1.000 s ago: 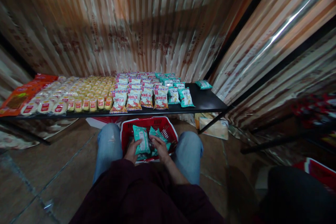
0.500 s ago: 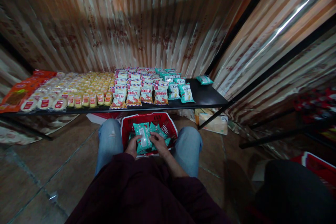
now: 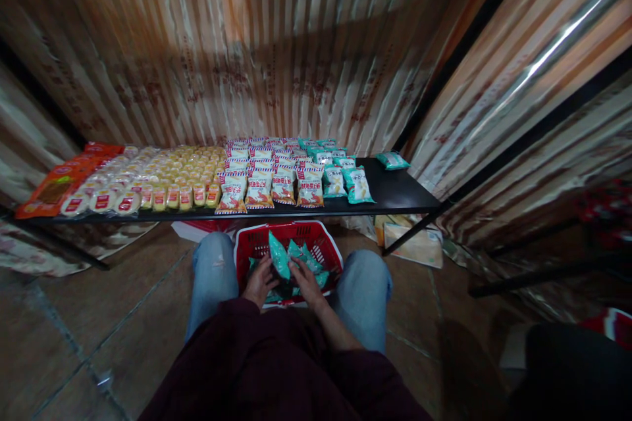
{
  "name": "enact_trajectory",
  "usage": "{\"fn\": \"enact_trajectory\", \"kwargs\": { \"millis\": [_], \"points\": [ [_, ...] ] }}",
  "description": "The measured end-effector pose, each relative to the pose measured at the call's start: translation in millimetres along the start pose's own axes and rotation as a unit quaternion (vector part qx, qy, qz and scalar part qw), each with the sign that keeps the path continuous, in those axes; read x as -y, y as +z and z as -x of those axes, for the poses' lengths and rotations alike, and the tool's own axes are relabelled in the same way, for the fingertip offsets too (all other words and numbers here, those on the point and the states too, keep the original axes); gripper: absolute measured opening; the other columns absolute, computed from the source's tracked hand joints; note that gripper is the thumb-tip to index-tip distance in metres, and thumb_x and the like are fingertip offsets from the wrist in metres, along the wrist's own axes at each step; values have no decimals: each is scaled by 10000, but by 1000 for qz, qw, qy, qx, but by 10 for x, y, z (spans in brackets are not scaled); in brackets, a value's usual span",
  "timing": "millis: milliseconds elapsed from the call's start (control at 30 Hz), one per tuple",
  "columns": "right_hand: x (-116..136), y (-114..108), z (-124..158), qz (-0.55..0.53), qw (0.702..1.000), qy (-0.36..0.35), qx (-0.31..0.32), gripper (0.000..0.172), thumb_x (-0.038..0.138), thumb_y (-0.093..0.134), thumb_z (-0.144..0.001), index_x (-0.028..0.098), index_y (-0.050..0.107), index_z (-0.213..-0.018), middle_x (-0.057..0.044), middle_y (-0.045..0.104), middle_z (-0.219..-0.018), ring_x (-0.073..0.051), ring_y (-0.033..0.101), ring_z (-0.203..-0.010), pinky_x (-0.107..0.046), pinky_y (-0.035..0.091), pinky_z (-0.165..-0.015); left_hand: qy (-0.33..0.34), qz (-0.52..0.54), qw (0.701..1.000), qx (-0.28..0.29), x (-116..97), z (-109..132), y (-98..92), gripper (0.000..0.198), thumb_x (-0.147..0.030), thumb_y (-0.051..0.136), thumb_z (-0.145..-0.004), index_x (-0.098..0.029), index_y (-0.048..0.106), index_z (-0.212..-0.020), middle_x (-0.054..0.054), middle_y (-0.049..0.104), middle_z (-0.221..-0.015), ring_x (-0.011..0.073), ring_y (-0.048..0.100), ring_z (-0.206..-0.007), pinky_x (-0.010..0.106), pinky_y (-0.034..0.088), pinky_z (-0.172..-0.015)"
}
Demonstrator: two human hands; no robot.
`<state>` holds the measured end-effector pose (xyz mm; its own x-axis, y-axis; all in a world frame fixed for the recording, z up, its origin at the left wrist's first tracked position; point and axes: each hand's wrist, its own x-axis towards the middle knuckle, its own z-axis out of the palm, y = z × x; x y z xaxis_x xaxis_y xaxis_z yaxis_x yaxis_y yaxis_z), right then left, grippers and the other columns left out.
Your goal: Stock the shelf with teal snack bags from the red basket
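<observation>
A teal snack bag (image 3: pixel 279 256) is held above the red basket (image 3: pixel 323 237), turned partly edge-on. My right hand (image 3: pixel 306 283) pinches its right edge. Just left of the bag, my left hand (image 3: pixel 259 281) has its fingers apart and loosely curved, close against the lower left side. Whether those fingertips touch the bag is hard to see. More teal snack bags (image 3: pixel 307 256) lie loosely in the basket, which stands between my knees. Behind it, teal bags (image 3: pixel 358 184) stand in rows on a black shelf (image 3: pixel 395 192), and one more teal bag (image 3: pixel 392 160) lies apart at its right.
Left of the teal bags stand white-and-orange snack bags (image 3: pixel 284 184), yellow wrapped cakes (image 3: pixel 172 196), round white wrapped cakes (image 3: pixel 103 200) and orange packets (image 3: pixel 54 184). A black shelf leg (image 3: pixel 412 230) slants down beside a carton (image 3: pixel 415 245). Striped sheeting (image 3: pixel 276 79) hangs behind.
The teal bag has turned from facing me to nearly edge-on. My left hand has loosened from its left side, while my right hand stays at its right edge. The camera view has shifted slightly.
</observation>
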<state>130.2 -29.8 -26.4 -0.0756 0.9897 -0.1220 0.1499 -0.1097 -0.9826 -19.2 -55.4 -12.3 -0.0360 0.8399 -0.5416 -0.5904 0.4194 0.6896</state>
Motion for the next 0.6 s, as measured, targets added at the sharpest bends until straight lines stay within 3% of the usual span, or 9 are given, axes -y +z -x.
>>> {"fn": "enact_trajectory", "kwargs": {
  "millis": [133,267,400,500,600],
  "points": [
    [111,8,55,-37,997,43,55,536,555,651,-713,236,644,-1143,-62,684,-1130,-238,605,-1101,-398,425,-996,5,-30,1000,9,-19,24,-4,656,-410,651,-723,-292,451,-1336,65,604,-1238,195,588,-1033,305,465,-812],
    [171,6,57,-108,990,84,43,491,414,787,-577,233,686,-1023,-44,692,-1104,-246,589,-1118,-395,398,-1028,21,-62,998,6,-1,7,-20,679,-375,720,-655,-292,505,-1293,51,645,-1120,185,588,-989,283,441,-805],
    [131,5,16,-171,974,148,13,461,370,762,-577,219,669,-1002,-43,697,-1055,-247,623,-1031,-403,492,-908,34,-78,996,-24,25,-50,-63,715,-406,737,-636,-234,501,-1288,68,648,-1082,182,591,-978,281,428,-824],
    [91,9,-3,-196,963,186,4,467,383,685,-652,222,619,-1085,-51,694,-1034,-234,659,-929,-392,550,-766,32,-86,995,-36,46,-78,-77,657,-414,758,-621,-198,560,-1209,84,652,-1099,194,589,-1014,283,423,-840],
    [68,18,-11,-213,954,209,8,478,358,660,-678,238,590,-1135,-43,696,-999,-212,676,-848,-375,561,-715,21,-88,995,-36,79,-86,-71,570,-421,766,-621,-212,613,-1129,83,666,-1103,215,601,-1025,308,443,-833]
  ]
}}
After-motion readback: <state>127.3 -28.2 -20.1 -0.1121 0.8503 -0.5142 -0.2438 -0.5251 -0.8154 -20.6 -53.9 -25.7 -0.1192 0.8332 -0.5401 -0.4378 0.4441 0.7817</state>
